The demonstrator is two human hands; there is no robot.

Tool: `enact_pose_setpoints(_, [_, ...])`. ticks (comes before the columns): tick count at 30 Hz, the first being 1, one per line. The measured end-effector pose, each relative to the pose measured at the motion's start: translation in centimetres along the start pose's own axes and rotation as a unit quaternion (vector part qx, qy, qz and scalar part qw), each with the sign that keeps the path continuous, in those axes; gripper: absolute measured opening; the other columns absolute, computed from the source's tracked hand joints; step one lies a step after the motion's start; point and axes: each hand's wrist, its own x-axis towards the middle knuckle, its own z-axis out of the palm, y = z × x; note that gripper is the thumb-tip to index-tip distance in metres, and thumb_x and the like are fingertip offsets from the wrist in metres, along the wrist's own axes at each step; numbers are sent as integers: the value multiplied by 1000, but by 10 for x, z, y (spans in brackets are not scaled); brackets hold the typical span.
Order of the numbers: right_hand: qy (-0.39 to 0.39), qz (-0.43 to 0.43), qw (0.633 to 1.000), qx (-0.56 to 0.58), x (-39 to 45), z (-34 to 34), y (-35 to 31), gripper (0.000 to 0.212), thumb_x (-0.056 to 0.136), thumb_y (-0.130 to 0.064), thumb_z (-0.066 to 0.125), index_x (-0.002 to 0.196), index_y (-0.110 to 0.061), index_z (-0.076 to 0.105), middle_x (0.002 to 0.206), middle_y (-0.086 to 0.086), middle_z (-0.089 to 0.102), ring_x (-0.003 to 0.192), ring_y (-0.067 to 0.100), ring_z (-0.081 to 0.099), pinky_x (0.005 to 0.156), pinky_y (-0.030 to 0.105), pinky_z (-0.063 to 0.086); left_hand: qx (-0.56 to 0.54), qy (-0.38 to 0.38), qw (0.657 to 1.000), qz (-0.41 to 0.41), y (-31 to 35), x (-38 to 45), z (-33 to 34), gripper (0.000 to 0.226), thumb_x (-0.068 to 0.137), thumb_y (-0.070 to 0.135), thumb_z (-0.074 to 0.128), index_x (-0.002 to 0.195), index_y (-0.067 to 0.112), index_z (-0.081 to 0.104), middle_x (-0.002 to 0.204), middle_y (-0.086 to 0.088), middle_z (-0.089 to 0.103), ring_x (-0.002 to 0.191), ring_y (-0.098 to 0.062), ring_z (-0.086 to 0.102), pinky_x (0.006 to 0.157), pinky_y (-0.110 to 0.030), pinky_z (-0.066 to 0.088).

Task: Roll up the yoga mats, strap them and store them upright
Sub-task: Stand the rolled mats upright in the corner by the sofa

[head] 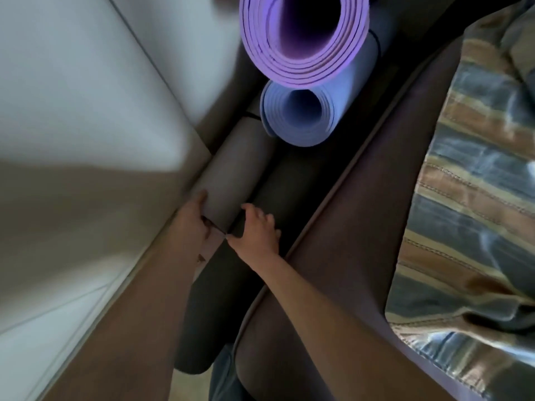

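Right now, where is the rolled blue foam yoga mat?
Head view, upper centre: the rolled blue foam yoga mat stands just below the larger purple rolled mat, above the grey roll.

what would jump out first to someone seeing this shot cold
The big purple rolled mat at top centre, seen end-on with its spiral layers, draws the eye first, with a smaller blue rolled mat right below it. Next come the two hands at lower centre: the left hand grips a grey rolled mat beside the white wall, and the right hand rests on a dark mat alongside.
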Motion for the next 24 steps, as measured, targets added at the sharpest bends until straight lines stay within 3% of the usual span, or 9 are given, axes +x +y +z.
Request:
enact_pose_setpoints(3, [-36, -5, 997, 66, -11, -3, -2, 76, 83, -28, 72, 146, -21, 28, 149, 5, 35, 134, 28, 31, 104, 46, 39, -64, -21, 998, -8, 2, -13, -7, 13, 91, 27, 65, 92, 14, 61, 69, 4, 66, 47, -6, 56, 33, -13, 37])
enact_pose_setpoints(5, [-71, -13, 994, 79, -21, -5, -4, 89, 81, -27, 75, 150, -24, 19, 152, 6, 30, 137, 30, 29, 108, 46, 37, -65, -38, 997, -11, 8, -31, -4, 21, 89, 30, 68, 82, 14, 57, 66, 1, 63, 55, -7, 58, 40, -16, 43])
enact_pose_setpoints(7, [-69, -11, 987, 143, -36, -10, -10, 103, 77, -24, 79, 152, -29, 9, 153, 7, 27, 137, 29, 33, 109, 42, 36, -73, -59, 996, 6, 19, -58, 3, 29, 83, 31, 72, 100, 10, 63, 91, -6, 68, 80, -16, 64, 59, -25, 52])
enact_pose_setpoints(9, [-9, 6, 975, 220, -58, -22, -25, 106, 75, -25, 81, 151, -32, 8, 152, 7, 29, 133, 28, 42, 106, 37, 41, -76, -67, 995, 24, 32, -99, 13, 43, 78, 30, 75, 112, 6, 62, 99, -11, 68, 86, -24, 66, 66, -32, 55])
enact_pose_setpoints(11, [76, 37, 954, 289, -75, -45, -49, 102, 75, -30, 79, 150, -36, 10, 147, 7, 38, 122, 30, 53, 98, 40, 47, -45, -85, 993, 63, 44, -138, 24, 37, 75, 28, 76, 102, 7, 63, 100, -15, 70, 83, -26, 67, 72, -37, 57])
enact_pose_setpoints(15, [166, 38, 928, 331, -94, -107, -96, 87, 86, -20, 67, 150, -37, 11, 122, -7, 51, 103, 23, 64, 82, 27, 47, 107, -83, 938, 320, 67, -230, 47, 16, 72, 19, 82, 81, 15, 68, 77, 6, 71, 69, -1, 67, 67, -15, 52])
enact_pose_setpoints(17, [208, 21, 876, 434, -105, -139, -117, 73, 89, -12, 63, 144, -42, 27, 123, -11, 56, 104, 11, 62, 86, 22, 45, 155, -113, 897, 398, 86, -263, 59, 17, 70, 16, 83, 82, 15, 71, 79, 6, 73, 75, 0, 68, 70, -17, 53])
enact_pose_setpoints(19, [222, 16, 812, 539, -112, -172, -131, 74, 85, -1, 64, 139, -43, 36, 121, -9, 61, 103, 12, 65, 90, 33, 53, 194, -135, 870, 433, 107, -291, 78, 19, 67, 18, 81, 82, 10, 73, 81, 1, 75, 81, -11, 71, 76, -29, 57])
enact_pose_setpoints(24, [188, -29, 707, 682, -120, -259, -149, 93, 77, 7, 67, 142, -50, 31, 120, -4, 65, 97, 13, 70, 83, 46, 58, 271, -152, 803, 508, 154, -358, 133, 29, 69, 15, 76, 53, 12, 52, 43, 11, 48, 44, -2, 41, 44, -19, 33])
